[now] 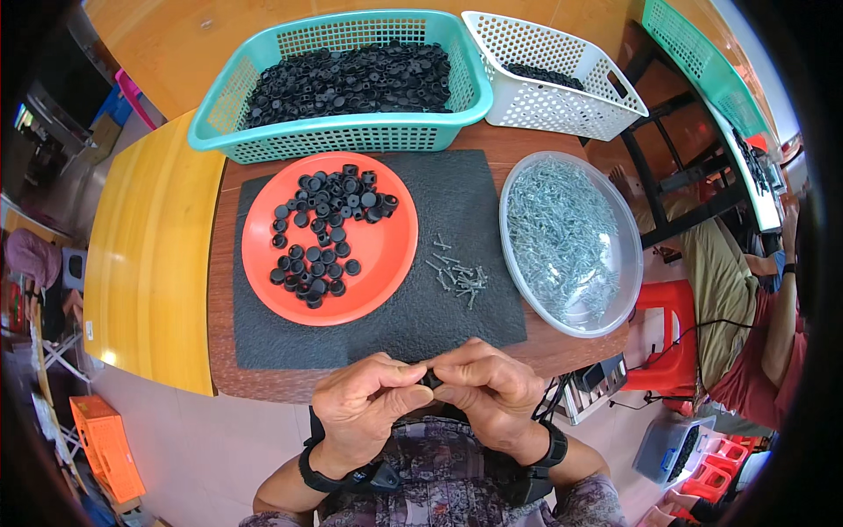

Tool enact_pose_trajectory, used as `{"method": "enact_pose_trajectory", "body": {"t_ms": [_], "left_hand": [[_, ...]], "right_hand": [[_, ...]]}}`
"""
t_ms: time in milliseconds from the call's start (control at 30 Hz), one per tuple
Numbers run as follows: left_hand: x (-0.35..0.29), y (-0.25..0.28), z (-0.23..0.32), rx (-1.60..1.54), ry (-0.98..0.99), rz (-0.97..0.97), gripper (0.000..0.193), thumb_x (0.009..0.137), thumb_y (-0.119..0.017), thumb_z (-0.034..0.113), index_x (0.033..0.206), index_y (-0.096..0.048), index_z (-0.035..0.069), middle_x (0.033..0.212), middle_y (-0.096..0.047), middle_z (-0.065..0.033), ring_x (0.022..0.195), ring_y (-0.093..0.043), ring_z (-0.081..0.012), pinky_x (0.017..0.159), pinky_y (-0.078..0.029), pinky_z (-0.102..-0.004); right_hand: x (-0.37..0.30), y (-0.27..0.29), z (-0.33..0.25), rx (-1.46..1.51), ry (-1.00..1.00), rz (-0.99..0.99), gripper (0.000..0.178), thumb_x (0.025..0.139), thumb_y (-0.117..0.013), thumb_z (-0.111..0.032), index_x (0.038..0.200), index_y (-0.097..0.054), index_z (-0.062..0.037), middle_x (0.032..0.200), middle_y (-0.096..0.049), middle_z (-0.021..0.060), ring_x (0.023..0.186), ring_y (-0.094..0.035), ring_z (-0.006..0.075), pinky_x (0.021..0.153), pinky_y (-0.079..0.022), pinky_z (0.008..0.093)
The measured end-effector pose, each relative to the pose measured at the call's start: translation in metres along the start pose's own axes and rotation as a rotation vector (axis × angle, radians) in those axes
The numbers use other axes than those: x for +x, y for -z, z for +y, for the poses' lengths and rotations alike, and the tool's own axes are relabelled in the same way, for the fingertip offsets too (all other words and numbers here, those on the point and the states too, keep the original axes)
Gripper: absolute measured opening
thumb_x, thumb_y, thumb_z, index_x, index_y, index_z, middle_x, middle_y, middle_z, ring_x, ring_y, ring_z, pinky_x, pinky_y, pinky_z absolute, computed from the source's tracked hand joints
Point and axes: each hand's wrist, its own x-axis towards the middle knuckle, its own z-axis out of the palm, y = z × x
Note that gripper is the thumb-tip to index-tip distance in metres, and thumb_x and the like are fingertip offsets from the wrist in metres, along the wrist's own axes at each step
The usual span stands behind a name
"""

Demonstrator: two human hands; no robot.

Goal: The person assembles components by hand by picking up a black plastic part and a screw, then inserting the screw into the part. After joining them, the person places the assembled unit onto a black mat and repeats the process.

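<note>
Close to my body, just past the table's near edge, my left hand [367, 402] and my right hand [490, 386] meet fingertip to fingertip. Between them they pinch a small black plastic cap [430, 379], mostly covered by the fingers. Whether a screw is in it cannot be made out. Ahead of my hands, a red-orange plate [378, 277] with many loose black caps [323, 220] rests on a dark mat [439, 332]. Right of it on the mat lies a small pile of silvery screws [464, 279].
A clear round tub [625, 299] full of screws stands at the table's right. Behind are a teal basket [351, 136] of black caps and a white basket [562, 114]. A yellow board [149, 263] adjoins on the left. A red stool [672, 338] and a seated person [755, 351] are at right.
</note>
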Motion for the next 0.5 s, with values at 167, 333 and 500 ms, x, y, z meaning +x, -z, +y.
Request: {"method": "enact_pose_trajectory", "body": {"t_ms": [167, 333, 500], "left_hand": [[-0.003, 0.0, -0.001, 0.005, 0.061, 0.0, 0.022, 0.072, -0.079, 0.011, 0.087, -0.068, -0.001, 0.068, -0.064, -0.0067, 0.055, -0.052, -0.0087, 0.048, -0.039, -0.0219], [-0.002, -0.003, -0.002, 0.05, -0.041, 0.007, 0.022, 0.072, -0.08, 0.011, 0.087, -0.069, -0.001, 0.068, -0.064, -0.0068, 0.055, -0.052, -0.0085, 0.048, -0.038, -0.022], [-0.004, -0.002, -0.007, -0.018, -0.047, 0.036, 0.023, 0.071, -0.08, 0.01, 0.087, -0.069, -0.002, 0.069, -0.064, -0.0073, 0.056, -0.052, -0.0084, 0.048, -0.038, -0.0222]], "right_hand": [[-0.009, -0.002, 0.004, 0.241, -0.198, 0.028, 0.016, 0.073, -0.07, 0.01, 0.087, -0.063, 0.0052, 0.089, -0.067, 0.0149, 0.072, -0.063, 0.0167, 0.06, -0.051, 0.0266], [-0.013, -0.004, 0.002, 0.453, -0.362, 0.1, 0.016, 0.074, -0.069, 0.012, 0.088, -0.065, 0.0054, 0.09, -0.067, 0.0154, 0.075, -0.062, 0.015, 0.062, -0.051, 0.0253], [-0.007, -0.004, 0.003, 0.232, -0.171, 0.033, 0.017, 0.071, -0.072, 0.008, 0.086, -0.065, 0.0042, 0.088, -0.068, 0.0148, 0.073, -0.063, 0.0159, 0.059, -0.051, 0.0263]]}}
